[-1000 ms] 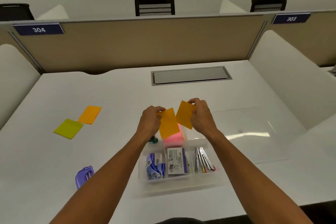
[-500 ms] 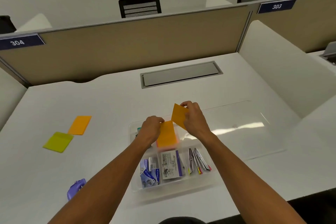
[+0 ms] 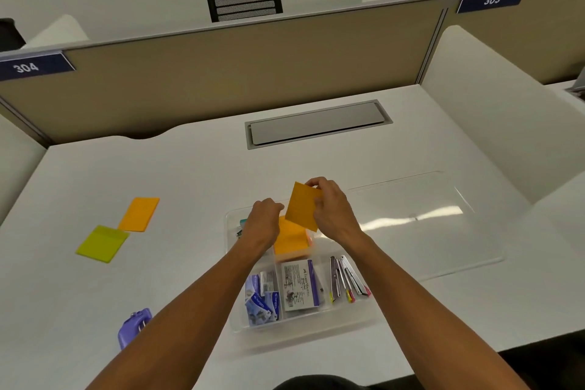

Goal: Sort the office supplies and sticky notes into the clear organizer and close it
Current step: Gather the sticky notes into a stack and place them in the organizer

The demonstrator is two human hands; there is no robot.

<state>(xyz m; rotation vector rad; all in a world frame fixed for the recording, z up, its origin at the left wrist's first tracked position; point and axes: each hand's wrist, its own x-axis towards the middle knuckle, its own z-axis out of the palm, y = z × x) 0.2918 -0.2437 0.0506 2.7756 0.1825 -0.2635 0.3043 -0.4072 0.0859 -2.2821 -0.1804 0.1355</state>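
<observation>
The clear organizer (image 3: 234, 324) sits open on the white desk in front of me, its clear lid (image 3: 427, 222) lying flat to its right. My right hand (image 3: 332, 209) pinches one orange sticky note (image 3: 302, 210) tilted above the back of the organizer. My left hand (image 3: 264, 225) holds a second orange note (image 3: 289, 239) down low over a pink pad in the middle back compartment. Front compartments hold blue staple boxes (image 3: 262, 301), a white and purple box (image 3: 299, 285) and metal clips (image 3: 346, 279).
An orange pad (image 3: 139, 214) and a yellow-green pad (image 3: 102, 243) lie on the desk at the left. A purple stapler (image 3: 134, 326) sits near the front left, partly behind my left forearm. A grey cable hatch (image 3: 316, 123) is set in the desk beyond; beige partitions stand behind.
My left hand has lowered its orange note from the air into the organizer. My right hand keeps its note raised and has shifted slightly. The camera has turned a little to the left.
</observation>
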